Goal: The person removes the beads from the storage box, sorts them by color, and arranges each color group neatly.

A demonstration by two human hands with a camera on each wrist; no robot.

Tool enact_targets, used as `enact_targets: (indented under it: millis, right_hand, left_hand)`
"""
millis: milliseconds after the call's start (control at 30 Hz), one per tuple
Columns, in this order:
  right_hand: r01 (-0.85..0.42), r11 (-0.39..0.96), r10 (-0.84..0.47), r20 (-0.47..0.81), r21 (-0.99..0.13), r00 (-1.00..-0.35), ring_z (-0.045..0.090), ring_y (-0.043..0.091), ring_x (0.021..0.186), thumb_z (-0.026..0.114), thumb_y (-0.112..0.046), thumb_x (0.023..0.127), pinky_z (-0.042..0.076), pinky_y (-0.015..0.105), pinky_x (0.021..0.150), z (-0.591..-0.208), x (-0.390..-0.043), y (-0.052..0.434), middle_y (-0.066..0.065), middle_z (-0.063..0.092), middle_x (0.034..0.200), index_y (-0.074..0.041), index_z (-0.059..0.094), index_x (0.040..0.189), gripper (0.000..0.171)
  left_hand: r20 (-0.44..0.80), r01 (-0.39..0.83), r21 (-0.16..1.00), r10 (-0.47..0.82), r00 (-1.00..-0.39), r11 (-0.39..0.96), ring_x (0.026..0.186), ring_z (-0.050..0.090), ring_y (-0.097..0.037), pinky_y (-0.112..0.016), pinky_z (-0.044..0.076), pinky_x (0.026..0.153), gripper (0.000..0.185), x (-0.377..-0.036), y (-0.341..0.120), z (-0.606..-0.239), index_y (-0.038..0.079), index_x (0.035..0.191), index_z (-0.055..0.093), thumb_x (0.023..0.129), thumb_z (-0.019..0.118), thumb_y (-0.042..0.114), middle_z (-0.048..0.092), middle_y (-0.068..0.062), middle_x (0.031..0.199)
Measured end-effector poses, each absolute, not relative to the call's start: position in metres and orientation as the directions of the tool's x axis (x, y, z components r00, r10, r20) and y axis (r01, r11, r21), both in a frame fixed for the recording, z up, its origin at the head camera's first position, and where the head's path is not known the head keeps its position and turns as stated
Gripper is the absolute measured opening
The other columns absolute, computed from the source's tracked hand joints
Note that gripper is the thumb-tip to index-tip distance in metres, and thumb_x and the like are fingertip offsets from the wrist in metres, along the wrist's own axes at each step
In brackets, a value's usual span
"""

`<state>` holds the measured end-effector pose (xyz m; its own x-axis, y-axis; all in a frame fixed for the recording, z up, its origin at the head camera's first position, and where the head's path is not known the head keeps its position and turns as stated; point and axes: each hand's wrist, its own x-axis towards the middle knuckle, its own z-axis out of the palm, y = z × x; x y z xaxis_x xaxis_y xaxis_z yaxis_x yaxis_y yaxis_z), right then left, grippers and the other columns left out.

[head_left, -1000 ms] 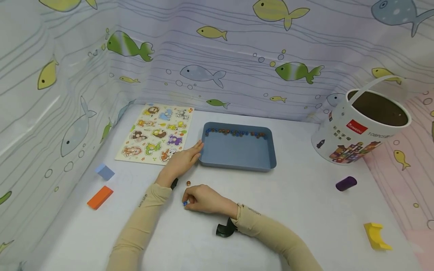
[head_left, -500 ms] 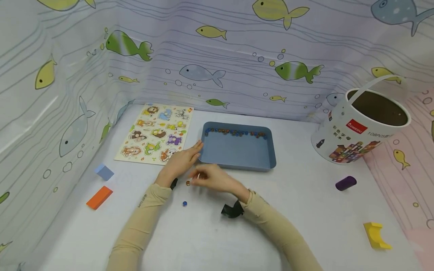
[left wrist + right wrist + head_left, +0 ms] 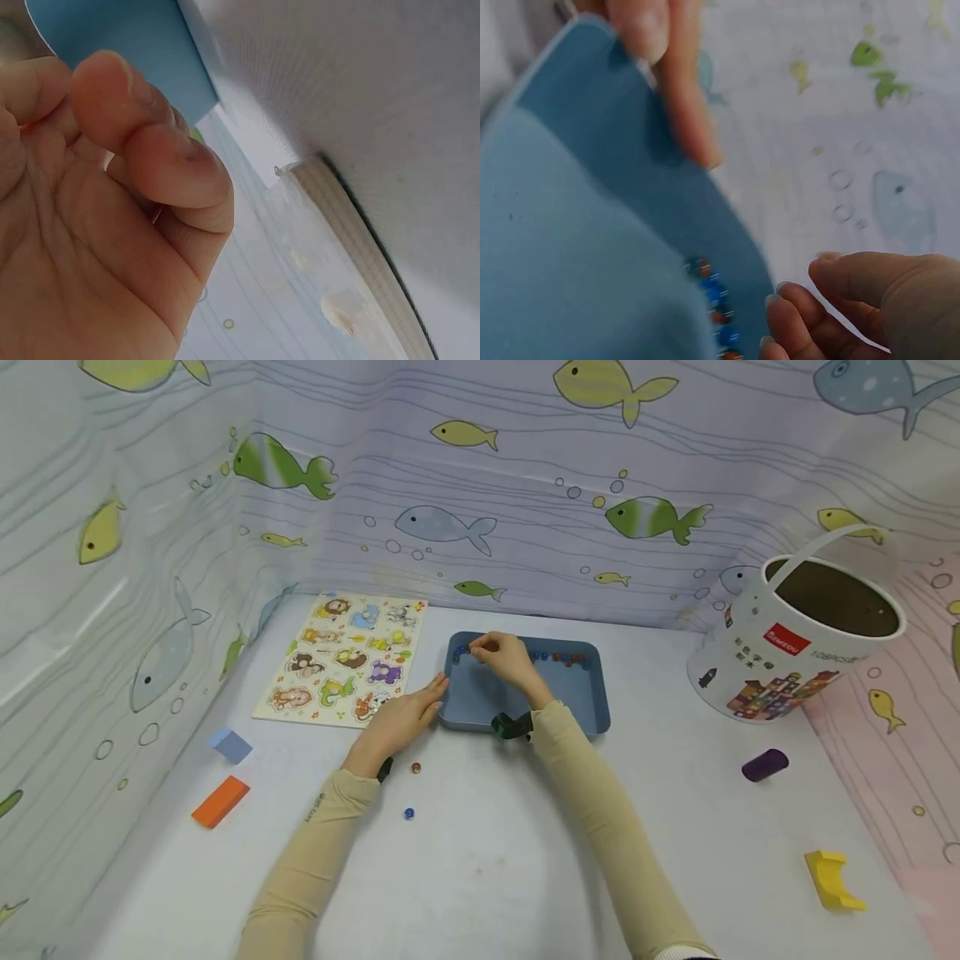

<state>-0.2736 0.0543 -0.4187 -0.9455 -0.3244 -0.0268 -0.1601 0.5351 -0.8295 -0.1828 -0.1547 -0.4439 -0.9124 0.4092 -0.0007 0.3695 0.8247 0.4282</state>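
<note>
Two hands work at the blue tray (image 3: 581,706), which sits near the far edge of the tabletop (image 3: 487,877). The right hand (image 3: 504,657) hovers over the tray's far left corner with fingers curled together; whether it pinches a bead, I cannot tell. A row of small beads (image 3: 558,657) lies along the tray's far wall. The left hand (image 3: 401,720) rests with straight, relaxed fingers against the tray's left wall, holding nothing. Just beside its wrist lie an orange bead (image 3: 416,767) and, nearer the front edge, a blue bead (image 3: 408,813). An animal puzzle board (image 3: 341,656) lies left of the tray
</note>
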Motion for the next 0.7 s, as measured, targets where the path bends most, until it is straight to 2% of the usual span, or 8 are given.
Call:
enact_targets:
  millis: [100,300,533,600,700]
  right_hand:
    - [-0.124,0.564,-0.294,-0.058,-0.816,-0.954,0.065,0.024,0.1,0.058,-0.024,0.098,0.053,0.037,0.084,-0.431,-0.285,0.047,0.01,0.069,0.115,-0.009,0.068,0.116,0.026]
    - [-0.082,0.578,-0.253,-0.082,-0.812,-0.964,0.067,0.025,0.095,0.061,-0.018,0.095,0.055,0.034,0.078,-0.443,-0.296,0.032,0.012,0.07,0.113,-0.006,0.068,0.114,0.023]
    - [-0.065,0.655,-0.236,-0.123,-0.753,-0.964,0.067,0.024,0.097,0.066,-0.011,0.09,0.054,0.036,0.087,-0.448,-0.299,0.016,0.011,0.072,0.107,-0.006,0.071,0.109,0.02]
    - [-0.077,0.669,-0.24,-0.116,-0.74,-0.964,0.066,0.025,0.097,0.068,-0.01,0.089,0.053,0.036,0.089,-0.449,-0.298,0.012,0.011,0.072,0.105,-0.006,0.071,0.108,0.02]
    - [-0.104,0.676,-0.259,-0.103,-0.73,-0.96,0.067,0.025,0.094,0.07,-0.009,0.088,0.054,0.036,0.086,-0.45,-0.298,0.008,0.011,0.072,0.103,-0.005,0.07,0.105,0.018]
  left_hand:
    - [-0.003,0.37,0.43,0.412,-0.911,0.823,0.134,0.047,-0.031,-0.047,0.044,0.104,0.049,-0.183,-0.156,-0.445,0.011,0.151,0.032,0.105,0.041,0.025,0.026,-0.004,0.16]
    - [0.007,0.378,0.43,0.416,-0.909,0.82,0.133,0.048,-0.03,-0.047,0.046,0.103,0.049,-0.184,-0.156,-0.447,0.012,0.151,0.032,0.105,0.04,0.026,0.027,-0.002,0.16]
    - [0.041,0.388,0.415,0.409,-0.911,0.823,0.13,0.05,-0.03,-0.047,0.046,0.102,0.048,-0.182,-0.156,-0.448,0.012,0.15,0.036,0.105,0.041,0.026,0.03,-0.002,0.158]
    - [0.06,0.397,0.39,0.407,-0.911,0.831,0.129,0.052,-0.029,-0.046,0.049,0.098,0.047,-0.182,-0.155,-0.448,0.012,0.149,0.038,0.104,0.042,0.026,0.032,-0.002,0.157]
    - [0.115,0.425,0.332,0.411,-0.904,0.842,0.118,0.061,-0.03,-0.043,0.056,0.081,0.045,-0.181,-0.154,-0.446,0.01,0.146,0.044,0.103,0.046,0.024,0.039,-0.003,0.154]
